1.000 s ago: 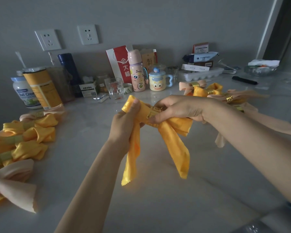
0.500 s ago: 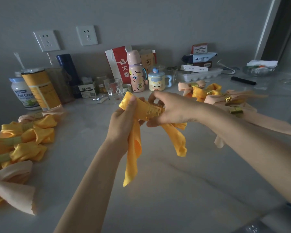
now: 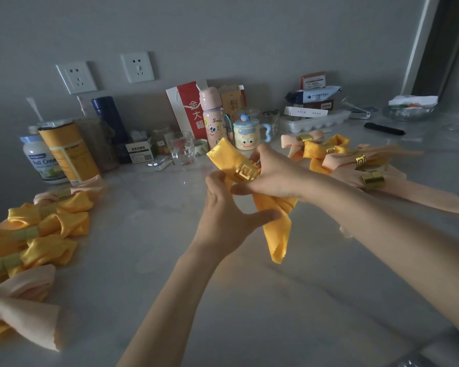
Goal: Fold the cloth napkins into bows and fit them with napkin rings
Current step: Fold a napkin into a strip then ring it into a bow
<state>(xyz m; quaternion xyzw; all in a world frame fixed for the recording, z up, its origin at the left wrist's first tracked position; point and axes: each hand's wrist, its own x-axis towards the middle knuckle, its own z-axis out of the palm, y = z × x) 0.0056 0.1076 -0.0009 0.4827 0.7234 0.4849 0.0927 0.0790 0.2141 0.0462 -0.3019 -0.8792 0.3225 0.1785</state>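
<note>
With the right hand (image 3: 273, 178), clamps the yellow napkin (image 3: 223, 156) just right of the gold napkin ring (image 3: 247, 169), thumb reaching in beneath the ring. With the left hand (image 3: 231, 218), curls fingertips onto the cloth just below and left of the ring, thumb splayed wide to the right. Holds the napkin in the air above the desk (image 3: 170, 287), mid-view, the two hands close together. Leaves one puffed loop standing up left of the ring and a pointed tail hanging below the right hand.

Has, just behind the right forearm on the desk, a cluster of ringed bows (image 3: 329, 151), peach and yellow, each with a gold ring. Has, at the left edge, a heap of banded yellow bows (image 3: 51, 226) with peach napkins (image 3: 19, 308) nearest the camera.

Faces a row of clutter along the wall: a clear glass cup (image 3: 182, 151), a cartoon-faced mug (image 3: 245, 139), a pink bottle (image 3: 214, 120), a yellow canister (image 3: 66, 152), a white egg tray (image 3: 316, 123).
</note>
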